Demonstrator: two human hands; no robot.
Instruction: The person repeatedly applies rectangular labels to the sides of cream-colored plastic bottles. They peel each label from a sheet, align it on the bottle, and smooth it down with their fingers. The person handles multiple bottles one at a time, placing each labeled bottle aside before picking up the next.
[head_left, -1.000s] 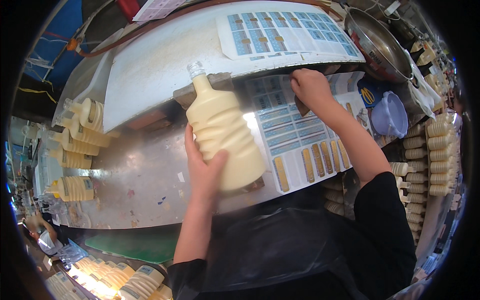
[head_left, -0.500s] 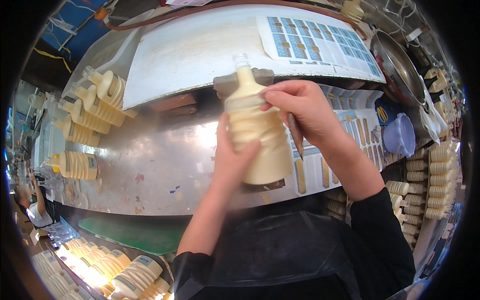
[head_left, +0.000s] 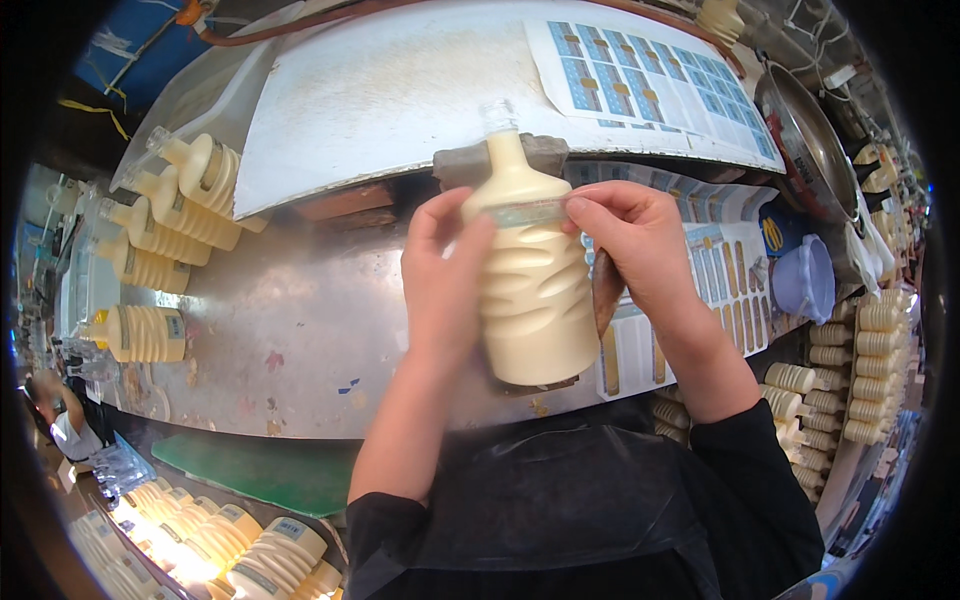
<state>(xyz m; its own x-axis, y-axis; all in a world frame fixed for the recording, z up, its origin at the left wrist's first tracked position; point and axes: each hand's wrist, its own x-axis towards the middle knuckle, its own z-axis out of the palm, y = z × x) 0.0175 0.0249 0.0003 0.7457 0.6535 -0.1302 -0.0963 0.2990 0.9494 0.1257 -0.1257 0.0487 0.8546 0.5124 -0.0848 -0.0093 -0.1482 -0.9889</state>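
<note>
A cream bottle [head_left: 540,300] with a wavy, ribbed body and a clear neck leans back with its neck against a grey padded rest [head_left: 545,157]. Around its upper body lies a thin greenish label strip [head_left: 530,213]. My left hand [head_left: 440,270] is closed on the bottle's left side at the strip's level, its fingertips partly hidden and blurred. My right hand [head_left: 635,240] pinches the right end of the strip between thumb and forefinger. Tucked under that hand's other fingers is a brown pointed tool [head_left: 605,290], tip down.
Several cream bottles [head_left: 205,185] stand at the left, and one with a yellow neck [head_left: 145,333] lies nearby. Label sheets [head_left: 640,75] are on the white board [head_left: 380,80], others to the right. A purple bucket [head_left: 803,278] and metal pan [head_left: 810,140] are at the right.
My left hand has moved up from the bottle's lower body to the strip's level. My right hand has shifted right, and the strip now lies across the bottle's front.
</note>
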